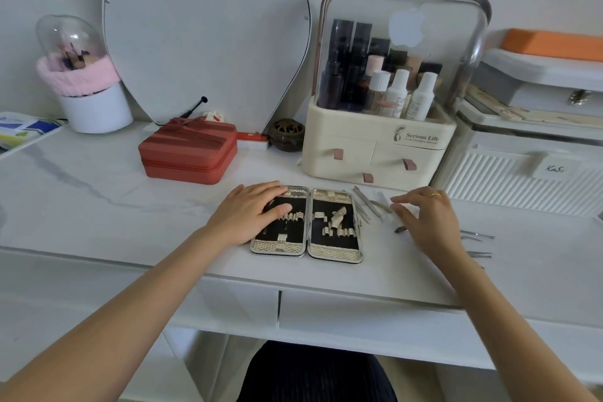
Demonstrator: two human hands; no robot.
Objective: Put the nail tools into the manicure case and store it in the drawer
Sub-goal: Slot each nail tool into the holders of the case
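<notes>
On white vanity top (98, 186), we judge thin nail tools (367, 206) slippery; left hand (248, 215) flat on open manicure case (306, 225), right hand (427, 219) relaxed, holding nothing.

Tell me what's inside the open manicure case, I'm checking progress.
Only empty metal loops on black lining inside the silver open manicure case; the left hand covers part of its left half.

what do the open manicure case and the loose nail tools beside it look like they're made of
Open manicure case: seemingly pale textured faux leather, scale-patterned, over a shiny metal rim; matte black lining, probably fabric. Thin loose nail tools: likely steel, grey with bright glints.
</notes>
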